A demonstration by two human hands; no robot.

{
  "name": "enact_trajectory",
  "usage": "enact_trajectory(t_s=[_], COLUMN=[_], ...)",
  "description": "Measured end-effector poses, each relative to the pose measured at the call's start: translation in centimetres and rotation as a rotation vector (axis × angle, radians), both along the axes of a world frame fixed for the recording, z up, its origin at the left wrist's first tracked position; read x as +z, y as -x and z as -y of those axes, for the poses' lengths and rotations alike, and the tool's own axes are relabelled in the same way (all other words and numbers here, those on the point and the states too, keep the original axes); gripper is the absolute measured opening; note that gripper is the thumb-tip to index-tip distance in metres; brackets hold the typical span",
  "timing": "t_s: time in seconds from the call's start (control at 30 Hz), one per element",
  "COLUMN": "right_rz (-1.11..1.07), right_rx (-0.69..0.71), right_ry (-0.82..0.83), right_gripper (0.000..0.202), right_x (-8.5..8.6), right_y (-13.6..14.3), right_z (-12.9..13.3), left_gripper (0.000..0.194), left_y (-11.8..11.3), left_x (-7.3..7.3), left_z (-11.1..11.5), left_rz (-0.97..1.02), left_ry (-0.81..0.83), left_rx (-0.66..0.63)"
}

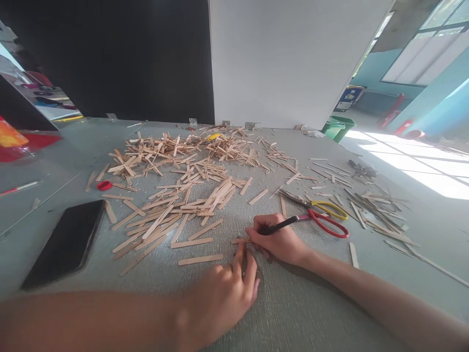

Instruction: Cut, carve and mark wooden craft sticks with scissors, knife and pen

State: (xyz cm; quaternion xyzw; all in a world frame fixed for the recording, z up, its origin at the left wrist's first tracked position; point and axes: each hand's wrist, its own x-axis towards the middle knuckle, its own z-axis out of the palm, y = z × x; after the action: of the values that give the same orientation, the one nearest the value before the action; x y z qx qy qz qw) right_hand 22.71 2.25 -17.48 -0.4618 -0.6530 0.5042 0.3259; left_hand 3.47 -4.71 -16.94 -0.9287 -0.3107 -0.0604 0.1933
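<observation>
A black pen [282, 225] slants out of my right hand [280, 242], whose fingers are closed round it. Its tip is hidden behind the fingers, close to a short visible length of wooden popsicle stick [235, 241]. My left hand [229, 288] presses that stick onto the table with its fingertips, the fingers bent and close together. Another popsicle stick [200, 260] lies flat just beyond my left hand. Many more sticks [172, 215] are strewn in a loose heap further off. Scissors with red and yellow handles [327, 220] rest to the right of my right hand.
A black smartphone [66, 242] lies on the grey table at the left, near a red ring [104, 185]. Thin wood strips [381, 220] are scattered at the right. Black and white panels [271, 63] stand along the back edge. A green bin [337, 128] is beyond.
</observation>
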Motion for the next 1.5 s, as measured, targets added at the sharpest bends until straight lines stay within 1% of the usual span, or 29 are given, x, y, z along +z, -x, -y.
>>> enact_trajectory(t_s=[0.17,0.27,0.4,0.5,0.6,0.77,0.8,0.9,1.0,1.07,1.2,1.23,1.3,1.37,1.43,1.5], right_rz=[-0.044,-0.1,-0.189,-0.235,-0.26,-0.275,-0.277,-0.287,-0.296,-0.303,-0.318,-0.32,-0.327,-0.335,-0.334,-0.331], right_rx=[-0.007,-0.046,-0.158,-0.204,-0.206,-0.196,-0.193,-0.179,-0.153,-0.14,-0.12,-0.113,-0.097,-0.081,-0.071,-0.077], right_ry=[0.022,0.057,0.066,0.067,0.068,0.068,0.065,0.057,0.053,0.051,0.048,0.048,0.051,0.054,0.052,0.045], right_gripper=[0.038,0.039,0.046,0.049,0.051,0.05,0.051,0.05,0.047,0.045,0.041,0.041,0.043,0.045,0.046,0.046], right_x=[-0.1,0.0,0.2,0.3,0.4,0.5,0.5,0.3,0.0,-0.2,-0.3,-0.3,-0.2,-0.1,0.0,0.1], right_y=[0.0,-0.3,-0.9,-1.2,-1.1,-1.1,-1.1,-1.1,-1.2,-1.2,-1.3,-1.4,-1.4,-1.3,-1.3,-1.2], right_z=[0.0,-0.3,-0.9,-1.1,-1.1,-0.9,-0.9,-0.8,-0.8,-0.8,-0.9,-0.9,-0.8,-0.7,-0.6,-0.6], left_gripper=[0.04,0.039,0.047,0.048,0.044,0.031,0.03,0.027,0.024,0.03,0.058,0.061,0.057,0.054,0.058,0.062], left_y=[0.1,0.1,0.3,0.5,0.7,0.9,0.8,0.7,0.6,0.7,0.9,0.9,1.0,1.0,1.1,1.2], left_x=[-0.2,-0.1,-0.1,0.0,0.3,0.2,0.1,-0.3,-0.3,-0.2,0.1,0.1,-0.1,-0.3,-0.4,-0.3], left_z=[0.1,0.0,-0.2,-0.4,-0.8,-1.5,-1.4,-1.0,-0.5,-0.6,-2.1,-2.5,-3.2,-3.6,-3.6,-3.3], left_rz=[0.043,0.083,0.079,0.078,0.09,0.184,0.214,0.317,0.36,0.389,0.469,0.476,0.471,0.452,0.436,0.461], left_ry=[-0.032,-0.073,-0.001,0.071,0.121,0.174,0.17,0.113,0.08,0.121,0.314,0.347,0.386,0.404,0.409,0.411], left_rx=[-0.009,-0.02,0.001,0.012,-0.007,-0.114,-0.112,-0.037,-0.004,0.007,0.115,0.14,0.16,0.145,0.105,0.073])
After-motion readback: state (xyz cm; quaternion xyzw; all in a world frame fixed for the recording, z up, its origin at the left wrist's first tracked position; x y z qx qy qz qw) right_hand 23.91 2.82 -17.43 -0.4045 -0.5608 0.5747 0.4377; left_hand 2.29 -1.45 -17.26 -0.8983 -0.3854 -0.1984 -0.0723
